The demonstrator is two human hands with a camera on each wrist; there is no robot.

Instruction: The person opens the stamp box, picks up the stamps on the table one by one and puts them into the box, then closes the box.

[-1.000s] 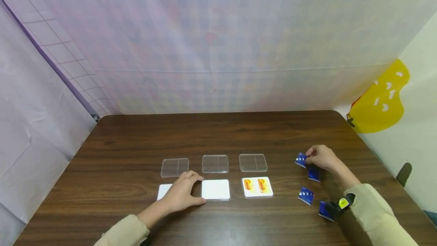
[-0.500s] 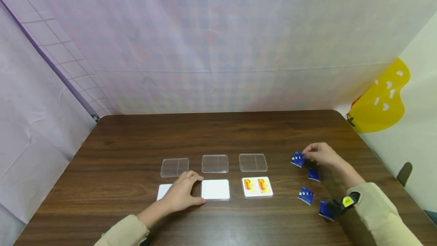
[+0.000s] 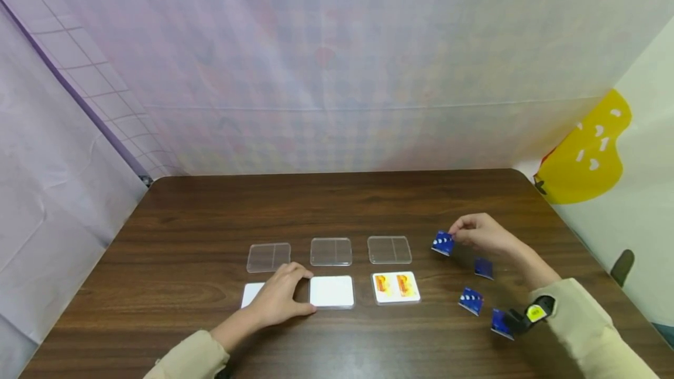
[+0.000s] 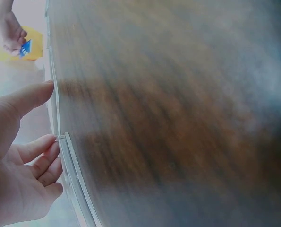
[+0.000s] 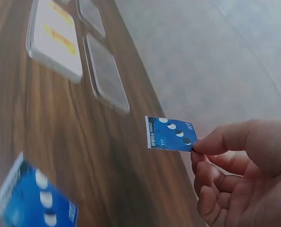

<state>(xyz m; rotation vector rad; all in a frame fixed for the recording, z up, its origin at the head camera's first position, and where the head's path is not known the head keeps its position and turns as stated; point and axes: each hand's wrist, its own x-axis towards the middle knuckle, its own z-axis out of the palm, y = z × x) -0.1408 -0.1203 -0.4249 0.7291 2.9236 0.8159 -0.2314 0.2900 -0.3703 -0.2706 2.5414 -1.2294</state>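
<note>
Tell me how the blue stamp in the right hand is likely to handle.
The blue stamp is probably very light: the right hand holds it up by a pinch near one corner. It looks thin, so it would likely bend easily, though it juts out nearly flat. Being flat and four-sided, it seems unlikely to roll.
</note>
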